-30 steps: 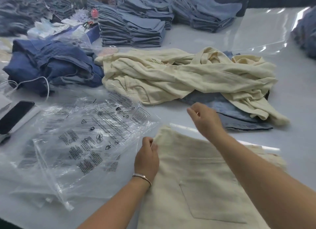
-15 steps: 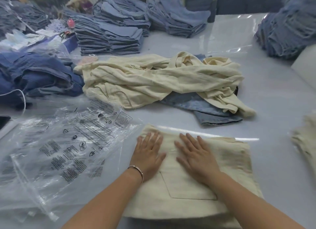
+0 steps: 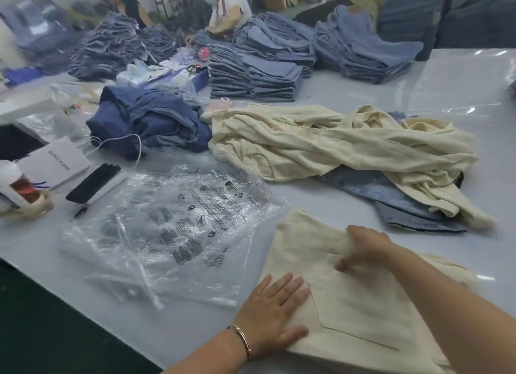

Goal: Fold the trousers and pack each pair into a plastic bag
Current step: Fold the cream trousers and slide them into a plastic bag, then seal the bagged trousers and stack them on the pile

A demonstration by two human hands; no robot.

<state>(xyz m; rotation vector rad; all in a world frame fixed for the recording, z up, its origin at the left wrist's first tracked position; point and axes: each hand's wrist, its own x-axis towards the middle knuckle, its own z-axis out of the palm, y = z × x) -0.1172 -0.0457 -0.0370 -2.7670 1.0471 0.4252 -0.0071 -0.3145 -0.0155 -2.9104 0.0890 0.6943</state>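
Folded cream trousers (image 3: 349,298), one pair, are lying at the near right of the white tabletop (image 3: 321,206), back pocket facing up. Just to their left a loose heap of clear plastic bags (image 3: 178,228) with black print is spreading over the surface; I cannot tell how many there are. Behind, one rumpled pile of cream trousers (image 3: 335,144) is sitting on top of a blue denim pair (image 3: 405,203), the number of cream pairs in it unclear. One dark blue bundle of denim (image 3: 148,119) is lying further left.

The left hand (image 3: 273,312) is resting flat with straight, spread fingers on the near left edge of the folded pair, a thin bracelet (image 3: 241,337) circling its wrist. The right hand (image 3: 363,245) is curling its fingers round a fold of the same cloth near the far edge, thumb beneath, lifting it slightly.

At least four stacks of folded jeans (image 3: 257,77) are standing along the far side. One black phone (image 3: 93,182) is lying by a white card (image 3: 55,161) at the left.
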